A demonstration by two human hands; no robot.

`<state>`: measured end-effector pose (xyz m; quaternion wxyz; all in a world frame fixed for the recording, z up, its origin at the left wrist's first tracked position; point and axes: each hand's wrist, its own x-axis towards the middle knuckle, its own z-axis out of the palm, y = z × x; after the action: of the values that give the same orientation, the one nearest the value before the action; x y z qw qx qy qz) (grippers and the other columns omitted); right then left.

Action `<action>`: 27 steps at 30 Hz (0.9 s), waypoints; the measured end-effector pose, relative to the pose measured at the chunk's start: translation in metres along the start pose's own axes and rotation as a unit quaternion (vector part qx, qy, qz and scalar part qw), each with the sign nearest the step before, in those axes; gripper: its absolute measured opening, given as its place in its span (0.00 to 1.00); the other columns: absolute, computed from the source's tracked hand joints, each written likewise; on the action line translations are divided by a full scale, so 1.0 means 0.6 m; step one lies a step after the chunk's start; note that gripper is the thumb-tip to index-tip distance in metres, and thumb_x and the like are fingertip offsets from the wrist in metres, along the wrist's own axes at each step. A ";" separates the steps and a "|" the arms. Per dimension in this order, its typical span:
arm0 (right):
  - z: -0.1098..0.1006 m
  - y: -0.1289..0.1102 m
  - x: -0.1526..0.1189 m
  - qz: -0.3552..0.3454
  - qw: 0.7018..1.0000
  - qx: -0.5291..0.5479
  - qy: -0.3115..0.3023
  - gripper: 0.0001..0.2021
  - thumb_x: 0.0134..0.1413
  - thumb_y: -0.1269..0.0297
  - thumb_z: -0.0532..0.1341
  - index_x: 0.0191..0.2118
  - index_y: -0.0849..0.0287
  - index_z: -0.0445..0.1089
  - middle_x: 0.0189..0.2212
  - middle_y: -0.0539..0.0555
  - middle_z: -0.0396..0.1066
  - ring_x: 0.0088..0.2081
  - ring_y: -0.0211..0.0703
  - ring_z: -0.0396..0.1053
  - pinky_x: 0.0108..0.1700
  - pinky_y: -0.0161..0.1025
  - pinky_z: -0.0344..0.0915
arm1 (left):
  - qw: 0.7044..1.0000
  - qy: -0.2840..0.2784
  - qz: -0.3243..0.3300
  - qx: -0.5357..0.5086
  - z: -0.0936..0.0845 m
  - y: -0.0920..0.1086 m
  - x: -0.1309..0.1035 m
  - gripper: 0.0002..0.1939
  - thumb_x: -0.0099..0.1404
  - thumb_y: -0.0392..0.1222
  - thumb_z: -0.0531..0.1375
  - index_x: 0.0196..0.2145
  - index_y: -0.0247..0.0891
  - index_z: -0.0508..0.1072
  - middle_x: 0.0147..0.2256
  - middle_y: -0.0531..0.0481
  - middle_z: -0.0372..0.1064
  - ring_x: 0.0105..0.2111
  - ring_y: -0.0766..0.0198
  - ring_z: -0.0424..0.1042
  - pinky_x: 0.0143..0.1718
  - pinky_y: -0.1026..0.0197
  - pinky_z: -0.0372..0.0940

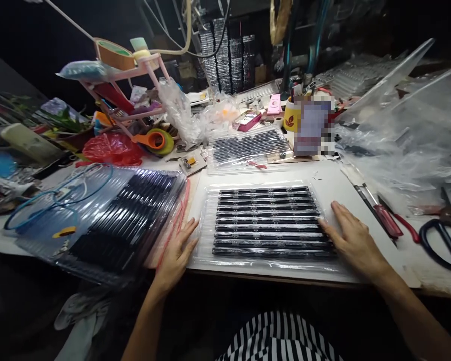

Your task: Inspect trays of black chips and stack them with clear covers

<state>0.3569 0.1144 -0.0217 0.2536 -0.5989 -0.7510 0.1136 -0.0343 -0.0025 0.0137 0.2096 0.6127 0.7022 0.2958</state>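
Observation:
A clear plastic tray (206, 225) lies on the white board in front of me, with several black strips (266, 220) in parallel rows in it. My left hand (177, 253) rests at the tray's left edge, its fingers apart and holding nothing. At the right edge, my right hand (351, 240) touches the tray near the strip ends, fingers spread and not closed on anything. Left of my left hand sits a stack of similar trays (108, 220) with black strips. Another clear tray (248, 148) of dark strips lies behind the middle one.
Dark-handled scissors (441, 243) and a red-handled tool (387, 218) lie at the right. Crumpled clear plastic (406, 150) is heaped behind them. A pink rack (130, 75) stands back left, near a red bag (113, 149). A yellow cup (291, 115) stands behind.

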 end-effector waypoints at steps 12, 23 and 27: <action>-0.038 -0.064 0.025 0.182 0.900 0.394 -0.035 0.27 0.50 0.50 0.61 0.55 0.55 0.67 0.60 0.56 0.61 0.62 0.51 0.54 0.64 0.48 0.47 | 0.993 0.015 -0.003 0.120 0.035 0.019 -0.006 0.26 0.70 0.50 0.45 0.60 0.36 0.61 0.63 0.39 0.52 0.64 0.53 0.47 0.62 0.42 0.47; -0.075 -0.092 0.036 0.064 0.813 0.578 -0.010 0.28 0.54 0.68 0.57 0.60 0.40 0.54 0.62 0.56 0.56 0.55 0.57 0.65 0.57 0.60 0.61 | 0.959 0.155 -0.084 -0.221 -0.006 0.051 0.012 0.26 0.66 0.52 0.55 0.59 0.40 0.63 0.59 0.42 0.62 0.58 0.54 0.61 0.59 0.50 0.56; -0.084 -0.100 0.073 0.004 0.774 0.629 0.065 0.24 0.53 0.74 0.57 0.55 0.48 0.62 0.57 0.56 0.64 0.57 0.50 0.63 0.61 0.56 0.56 | 0.895 0.043 -0.089 -0.435 -0.041 0.097 0.038 0.26 0.61 0.47 0.61 0.56 0.36 0.65 0.39 0.40 0.77 0.30 0.61 0.77 0.32 0.62 0.71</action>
<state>0.3256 0.1341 0.0603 0.6216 -0.3145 -0.4914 0.5227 -0.0112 0.0202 0.0724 0.4506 0.3817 0.5630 0.5781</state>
